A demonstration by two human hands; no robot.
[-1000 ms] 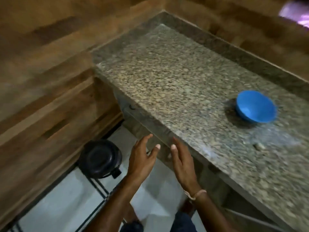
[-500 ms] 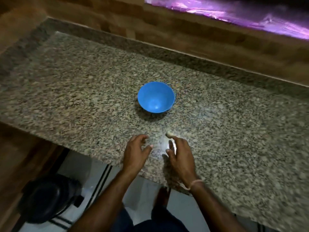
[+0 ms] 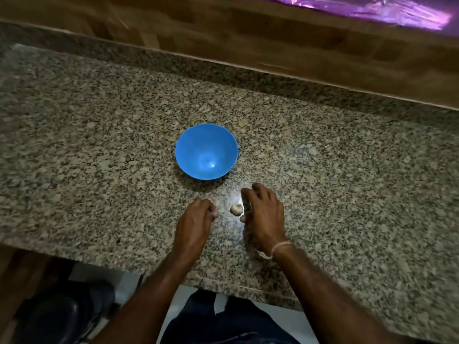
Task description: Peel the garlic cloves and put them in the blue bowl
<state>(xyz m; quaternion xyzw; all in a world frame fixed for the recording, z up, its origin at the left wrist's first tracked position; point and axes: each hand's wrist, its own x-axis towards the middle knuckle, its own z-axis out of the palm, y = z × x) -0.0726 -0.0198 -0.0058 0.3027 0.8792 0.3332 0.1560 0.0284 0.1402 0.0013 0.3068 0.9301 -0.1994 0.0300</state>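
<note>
Head camera looks steeply down at countertop (image 3: 99, 150).

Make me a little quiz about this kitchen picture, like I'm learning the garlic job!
1. True or false: the blue bowl holds peeled cloves.
2. Where is the garlic? A) inside the bowl B) on the counter, between the left hand and the right hand C) held up in the air
3. Fill the gap: the thin band sits on the ____ wrist.
Key: 1 false, the bowl is empty; 2 B; 3 right.
</note>
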